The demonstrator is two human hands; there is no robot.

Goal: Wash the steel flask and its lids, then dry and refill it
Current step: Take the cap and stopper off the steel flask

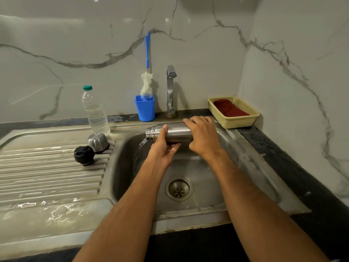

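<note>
While water spills from its mouth at 9 o'clock, the steel flask [176,131] lies sideways over the sink [211,178]. The left hand [164,148] cups its neck, the right hand [203,135] wraps its base. 2 lids, the steel cap [98,142] and black stopper [84,155], sit at 9 o'clock.

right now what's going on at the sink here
A person is holding the steel flask on its side over the sink with both hands: the left hand cradles it near the open mouth and the right hand grips the base end. Water is pouring out of the mouth into the basin. The black inner lid and steel cap sit on the drainboard, apart from the flask.
</note>
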